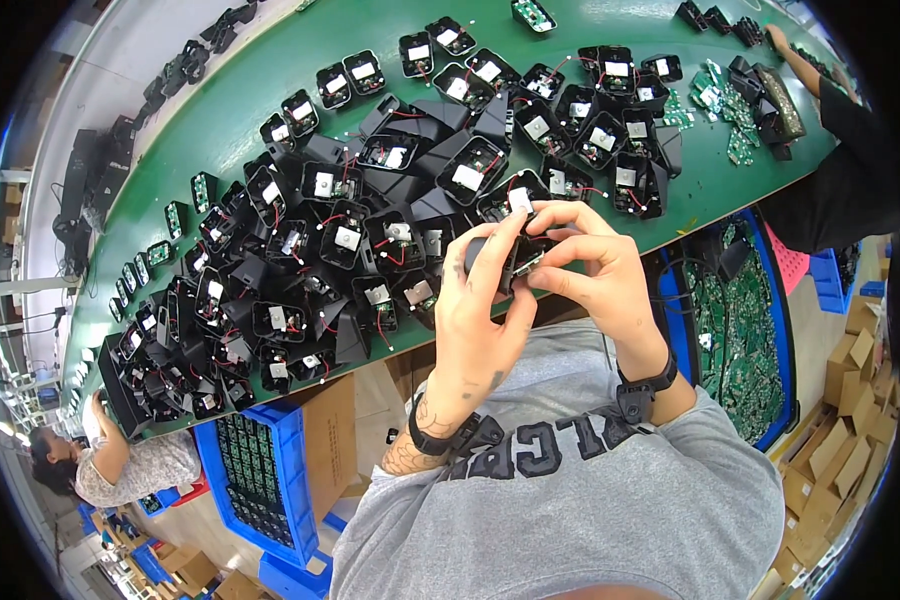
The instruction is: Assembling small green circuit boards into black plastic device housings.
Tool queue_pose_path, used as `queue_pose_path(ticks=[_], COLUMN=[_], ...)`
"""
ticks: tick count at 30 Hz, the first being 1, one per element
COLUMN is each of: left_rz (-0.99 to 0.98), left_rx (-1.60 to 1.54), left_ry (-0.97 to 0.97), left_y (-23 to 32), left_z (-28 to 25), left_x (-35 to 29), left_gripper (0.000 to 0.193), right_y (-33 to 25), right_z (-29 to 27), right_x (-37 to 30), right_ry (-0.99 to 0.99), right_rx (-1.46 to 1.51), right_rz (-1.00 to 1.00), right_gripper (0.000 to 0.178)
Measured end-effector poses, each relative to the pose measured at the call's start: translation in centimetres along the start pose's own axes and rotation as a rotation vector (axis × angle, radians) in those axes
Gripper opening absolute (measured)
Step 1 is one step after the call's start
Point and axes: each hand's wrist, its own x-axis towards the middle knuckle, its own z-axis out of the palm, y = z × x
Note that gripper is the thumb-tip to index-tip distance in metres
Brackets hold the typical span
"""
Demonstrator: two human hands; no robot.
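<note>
Close to the table's near edge, both hands meet over one small black plastic housing (476, 252). My left hand (482, 310) is closed around its side, with fingers over the top and the thumb below. With thumb and fingers, my right hand (598, 268) pinches a small circuit board (528, 264) at the housing's open side. My fingers cover much of both parts, so I cannot tell how far the board sits inside. Just beyond my fingertips lies another open black housing with a white block (520, 199).
Many open black housings (347, 238) with red wires crowd the green table (610, 232). Loose circuit boards (740, 135) lie at the far right near a co-worker's arm (798, 62). Blue bins of boards stand left (300, 470) and right (792, 375). Another person (135, 465) works at far left.
</note>
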Motion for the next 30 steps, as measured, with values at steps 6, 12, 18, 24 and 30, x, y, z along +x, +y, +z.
queue_pose_path(ticks=[6, 12, 18, 24, 30], left_rz=[-0.048, -0.047, 0.077, 0.093, 0.144], left_rx=[-0.147, -0.172, 0.004, 0.055, 0.103], left_ry=[-0.018, 0.036, 0.077, 0.099, 0.075], left_y=[0.1, -0.5, 0.1, 0.0, 0.2], left_z=[0.3, 0.4, 0.6, 0.6, 0.6], left_x=[-0.3, -0.5, -0.5, -0.4, -0.4], left_gripper=[0.05, 0.044, 0.047, 0.052, 0.056], right_y=[0.1, -0.3, -0.3, -1.1, -0.8], right_z=[-0.4, -0.6, -0.2, -0.3, -0.4], right_x=[0.1, 0.0, 0.0, -0.3, -0.3], right_ry=[0.03, -0.071, -0.032, -0.049, -0.034], right_rx=[0.031, 0.068, -0.001, -0.014, -0.124], right_rz=[-0.013, 0.001, 0.0, -0.034, -0.046], right_gripper=[0.009, 0.01, 0.01, 0.012, 0.013])
